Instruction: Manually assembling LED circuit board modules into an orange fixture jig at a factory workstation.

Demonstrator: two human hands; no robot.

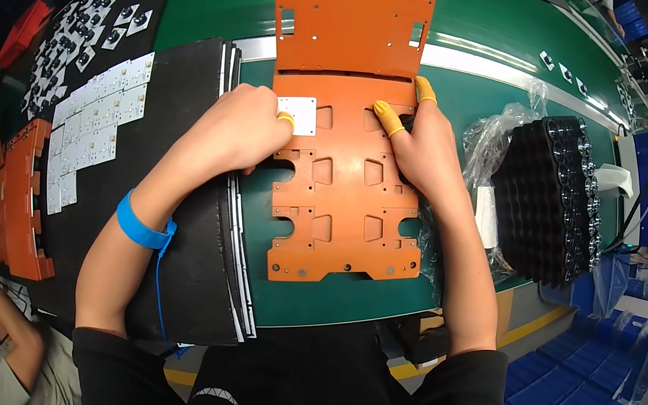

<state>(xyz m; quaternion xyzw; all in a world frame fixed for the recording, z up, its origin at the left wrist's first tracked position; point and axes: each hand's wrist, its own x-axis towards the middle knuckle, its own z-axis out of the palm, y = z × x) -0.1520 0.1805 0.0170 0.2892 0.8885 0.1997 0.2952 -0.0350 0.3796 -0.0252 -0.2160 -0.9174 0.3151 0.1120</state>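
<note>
An orange hinged fixture [352, 169] with cutouts and recessed slots lies in front of me. Its upper panel [352, 14] is swung away toward the far side. My left hand [247, 126] is closed at the fixture's upper left, pinching the left edge of a small white square board [300, 118]. That board rests over or just above the orange surface; which, I cannot tell. Yellow finger cots cover some of my fingertips. My right hand [426, 144] grips the fixture's upper right edge, thumb on top and index finger by the hinge line. Its other fingers are hidden.
To the left, white boards [97, 122] lie in rows on black foam sheets [186, 115], with several small camera-like parts [85, 33] beyond. Black egg-crate foam [547, 198] and clear plastic wrap [489, 135] stand right. Another orange fixture [19, 199] and another person's arm [0, 292] are far left.
</note>
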